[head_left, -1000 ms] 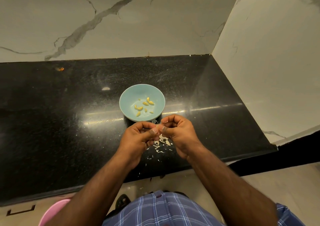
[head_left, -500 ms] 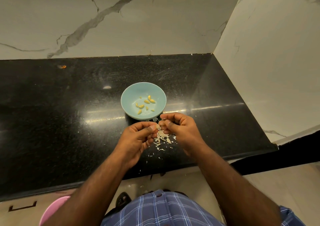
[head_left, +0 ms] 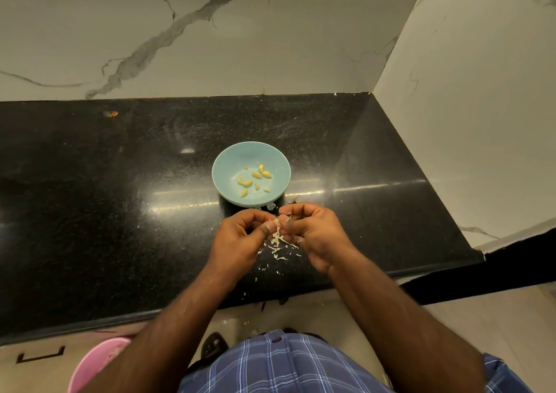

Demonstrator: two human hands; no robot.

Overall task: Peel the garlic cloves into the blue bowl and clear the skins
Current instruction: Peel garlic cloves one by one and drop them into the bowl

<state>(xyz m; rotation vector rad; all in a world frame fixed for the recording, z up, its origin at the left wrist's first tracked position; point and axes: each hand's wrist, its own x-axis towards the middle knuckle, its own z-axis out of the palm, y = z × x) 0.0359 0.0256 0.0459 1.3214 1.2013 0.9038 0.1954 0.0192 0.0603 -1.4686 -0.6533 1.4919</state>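
Note:
A blue bowl [head_left: 228, 164] stands on the black counter [head_left: 120, 182] and holds several peeled yellow garlic cloves [head_left: 255, 177]. Just in front of the bowl, my left hand [head_left: 240, 242] and my right hand [head_left: 313, 236] meet with curled fingers. Both pinch a small garlic clove [head_left: 277, 222] between thumbs and fingertips; only a pale sliver of it shows. A pile of white garlic skins [head_left: 278, 245] lies on the counter under and between the hands.
Marble walls close the counter at the back and on the right. Skin flakes are scattered toward the counter's front edge [head_left: 258, 272] and on the floor. A pink bucket [head_left: 96, 362] stands on the floor at the lower left. An orange speck [head_left: 112, 113] lies far left.
Both hands stay together on the clove and shift slightly toward the bowl. The fingers work at the skin.

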